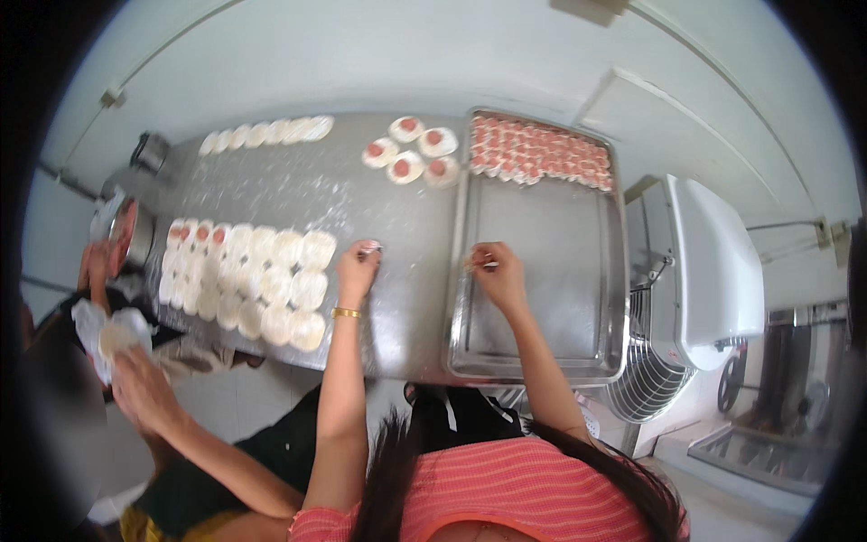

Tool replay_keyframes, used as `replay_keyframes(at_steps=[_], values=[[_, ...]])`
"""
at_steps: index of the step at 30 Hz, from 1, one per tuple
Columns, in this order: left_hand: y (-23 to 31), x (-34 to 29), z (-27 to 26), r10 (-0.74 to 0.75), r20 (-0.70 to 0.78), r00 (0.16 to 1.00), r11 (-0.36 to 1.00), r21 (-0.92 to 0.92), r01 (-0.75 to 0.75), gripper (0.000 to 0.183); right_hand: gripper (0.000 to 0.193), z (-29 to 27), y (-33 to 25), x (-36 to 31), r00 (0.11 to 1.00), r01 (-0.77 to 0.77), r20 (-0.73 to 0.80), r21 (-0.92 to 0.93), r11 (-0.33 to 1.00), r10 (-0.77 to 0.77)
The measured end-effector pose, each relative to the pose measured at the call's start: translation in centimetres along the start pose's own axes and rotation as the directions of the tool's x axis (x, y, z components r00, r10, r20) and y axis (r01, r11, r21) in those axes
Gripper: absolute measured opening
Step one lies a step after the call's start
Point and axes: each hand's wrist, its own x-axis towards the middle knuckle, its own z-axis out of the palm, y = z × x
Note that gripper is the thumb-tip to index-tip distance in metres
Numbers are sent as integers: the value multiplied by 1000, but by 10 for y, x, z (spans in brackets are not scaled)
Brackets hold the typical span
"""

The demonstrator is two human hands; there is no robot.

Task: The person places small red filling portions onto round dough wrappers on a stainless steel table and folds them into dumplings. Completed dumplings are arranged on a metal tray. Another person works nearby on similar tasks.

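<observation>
Striped top [533, 479] and loose hair [390, 465]: nearest the camera; strands hang free and could stray over food if the wearer leans in.
Left hand [358, 266]: above the table [397, 325], fingertips drawn together on a small pale piece [373, 247], edges blurred; uneven pressure could split it.
Bracelet [347, 313]: left wrist; could pick up dough.
Right hand [499, 271]: near the tray's left side, fingers curled in; cannot tell whether anything is pinched. A low forearm could knock the near rim.
Tray [546, 280]: filled pieces [542, 149] packed close at the far end; could stick together.
Topped rounds [405, 167]: five, just left of the tray, uncovered; a jolt could shift their red filling.
Dough rounds [274, 285]: close rows left of the left hand; overlapping edges could bond, or exposure dry them.
</observation>
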Motion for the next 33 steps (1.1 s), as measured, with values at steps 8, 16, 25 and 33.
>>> replay_keyframes(at_steps=[8,16,25,33], values=[[27,111,59,215,-205,955,896,431,-109,29,31,-100,97,127,890,-114,-455,-297,948,-36],[52,133,90,168,-258,952,858,514,-12,32,49,-81,128,177,878,-63,-470,-300,952,-90],[23,121,81,-140,-129,982,809,-587,39,12,56,-75,135,186,882,-48,-466,-241,969,-72],[28,33,72,-243,195,950,264,-929,258,26,40,-84,91,148,859,-111,-512,-164,980,12]])
